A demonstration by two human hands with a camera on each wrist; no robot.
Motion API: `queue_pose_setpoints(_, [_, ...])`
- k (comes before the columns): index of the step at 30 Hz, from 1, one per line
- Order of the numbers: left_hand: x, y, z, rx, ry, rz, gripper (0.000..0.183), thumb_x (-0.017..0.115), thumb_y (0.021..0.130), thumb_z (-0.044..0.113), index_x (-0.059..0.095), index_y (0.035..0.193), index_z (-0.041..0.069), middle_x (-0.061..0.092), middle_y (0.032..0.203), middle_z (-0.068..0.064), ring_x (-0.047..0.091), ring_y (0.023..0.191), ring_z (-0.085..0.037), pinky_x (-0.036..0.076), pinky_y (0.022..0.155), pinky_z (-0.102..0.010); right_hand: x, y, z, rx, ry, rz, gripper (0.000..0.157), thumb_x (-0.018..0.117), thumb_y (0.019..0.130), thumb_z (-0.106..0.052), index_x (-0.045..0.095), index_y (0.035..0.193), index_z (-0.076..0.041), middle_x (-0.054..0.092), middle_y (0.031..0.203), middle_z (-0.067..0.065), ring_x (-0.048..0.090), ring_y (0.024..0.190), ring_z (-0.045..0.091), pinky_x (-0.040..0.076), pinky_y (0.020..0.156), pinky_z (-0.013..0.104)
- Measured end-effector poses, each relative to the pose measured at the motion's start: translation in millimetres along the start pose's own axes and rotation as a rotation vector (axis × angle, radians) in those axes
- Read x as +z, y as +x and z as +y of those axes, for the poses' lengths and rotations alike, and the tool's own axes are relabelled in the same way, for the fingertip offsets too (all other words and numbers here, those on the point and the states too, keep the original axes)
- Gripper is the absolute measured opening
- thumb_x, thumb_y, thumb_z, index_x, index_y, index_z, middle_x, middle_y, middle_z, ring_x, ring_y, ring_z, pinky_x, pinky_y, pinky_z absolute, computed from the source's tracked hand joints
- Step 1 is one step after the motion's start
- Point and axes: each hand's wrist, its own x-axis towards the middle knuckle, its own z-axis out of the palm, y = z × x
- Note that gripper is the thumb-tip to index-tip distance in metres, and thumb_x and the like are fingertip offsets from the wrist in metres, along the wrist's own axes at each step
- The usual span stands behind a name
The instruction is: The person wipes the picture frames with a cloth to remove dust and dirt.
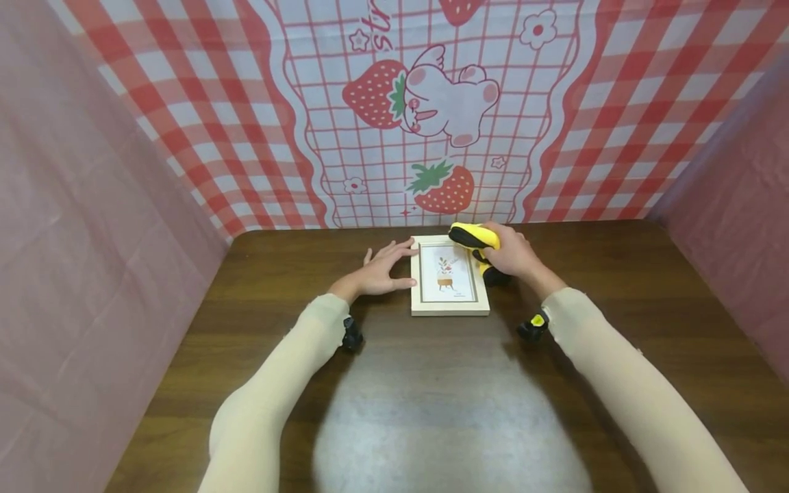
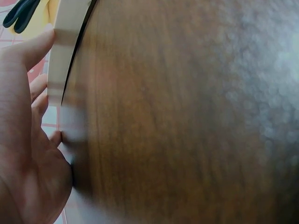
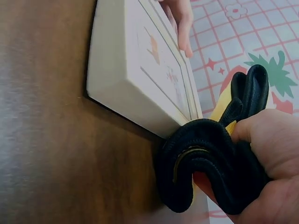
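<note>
A cream picture frame (image 1: 450, 309) lies face up on the brown table, holding a small print of a plant in a pot. At its left edge rests my left hand (image 1: 382, 270), fingers and thumb extended with the tips touching the frame's side. My right hand (image 1: 513, 252) grips a folded yellow and black cloth (image 1: 477, 236) over the frame's upper right corner. In the right wrist view the black side of the cloth (image 3: 187, 135) curls down by the frame's end, its thick stitched folds bunched below the thumb.
The wood-grain table (image 1: 431, 390) extends toward me, with a bright reflection in front. A red and white checked curtain with strawberries (image 1: 444, 188) hangs right behind its far edge. Pink curtains (image 1: 92, 239) stand on both sides. Each wrist carries a small black camera (image 1: 353, 335).
</note>
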Motion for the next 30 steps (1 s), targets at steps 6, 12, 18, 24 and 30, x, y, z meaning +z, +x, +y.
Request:
queue_pose_setpoints(6, [0.7,0.2,0.1,-0.012,0.009,0.002,0.084,0.071,0.103,0.055,0.039,0.176,0.028,0.011,0.193,0.007,0.000,0.182,-0.031,-0.015,0.139,-0.074,5.8,-14,-8,0.008,-0.044,0.013,0.048,0.067,0.100,-0.006,0.065,0.148,-0.004,0.072,0.135,0.026,0.062,0.104,0.040,0.052,0.093,0.057])
queue_pose_setpoints(12, [-0.3,-3.9,1.5,0.003,0.012,0.007,0.085,0.070,0.103,0.058,0.040,0.175,0.027,0.010,0.193,0.006,0.001,0.181,-0.034,-0.016,0.138,-0.075,11.6,-22,5,-0.051,-0.041,0.044,0.046,0.071,0.094,-0.008,0.070,0.140,-0.007,0.075,0.122,0.023,0.061,0.091,0.035,0.050,0.080,0.050])
queue_pose_setpoints(18, [-3.6,-8.9,8.2,0.003,0.010,-0.007,0.085,0.068,0.103,0.061,0.039,0.176,0.028,0.009,0.194,0.006,0.000,0.181,-0.034,-0.016,0.137,-0.077,11.3,-44,-12,-0.039,-0.041,0.029,0.048,0.068,0.098,-0.003,0.066,0.145,-0.002,0.073,0.129,0.028,0.063,0.098,0.038,0.052,0.084,0.049])
queue_pose_setpoints(24, [-0.8,-3.0,4.2,-0.015,0.002,-0.003,0.082,0.071,0.104,0.054,0.039,0.176,0.029,0.010,0.193,0.009,-0.001,0.182,-0.029,-0.016,0.139,-0.074,10.9,-63,-24,-0.024,-0.036,0.013,0.048,0.067,0.101,0.000,0.064,0.148,0.000,0.072,0.136,0.028,0.063,0.107,0.039,0.052,0.093,0.053])
queue_pose_setpoints(30, [-0.5,-1.3,2.6,0.001,0.010,0.006,0.082,0.071,0.104,0.052,0.040,0.175,0.027,0.011,0.193,0.007,0.000,0.182,-0.031,-0.016,0.139,-0.074,11.5,-81,-28,-0.031,-0.020,0.027,0.047,0.068,0.099,0.001,0.066,0.146,-0.001,0.073,0.134,0.027,0.063,0.105,0.038,0.050,0.089,0.046])
